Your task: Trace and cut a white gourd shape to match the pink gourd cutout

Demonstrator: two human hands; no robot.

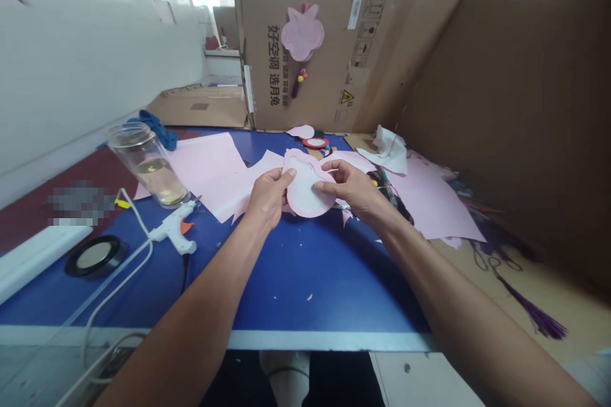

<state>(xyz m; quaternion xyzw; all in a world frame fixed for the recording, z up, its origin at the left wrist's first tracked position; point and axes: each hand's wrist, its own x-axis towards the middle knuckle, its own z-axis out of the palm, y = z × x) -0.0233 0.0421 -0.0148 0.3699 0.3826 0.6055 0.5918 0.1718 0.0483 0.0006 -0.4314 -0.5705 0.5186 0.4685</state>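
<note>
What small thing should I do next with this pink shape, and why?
I'd probably press the white middle of the gourd-shaped pink piece gently flat with the fingers of the right hand. Those fingers rest right at it, and the left hand holds the piece's other side, so it looks steady enough to press.

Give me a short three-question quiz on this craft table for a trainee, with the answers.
1. True or false: the left hand and the right hand both hold the pink cutout.
2. Which tool lies on the blue table to the left of the hands? A) a stapler, B) a hot glue gun, C) a hammer.
3. What hangs on the cardboard wall behind the table?

Key: 1 true; 2 B; 3 a pink ornament with a tassel.
</note>
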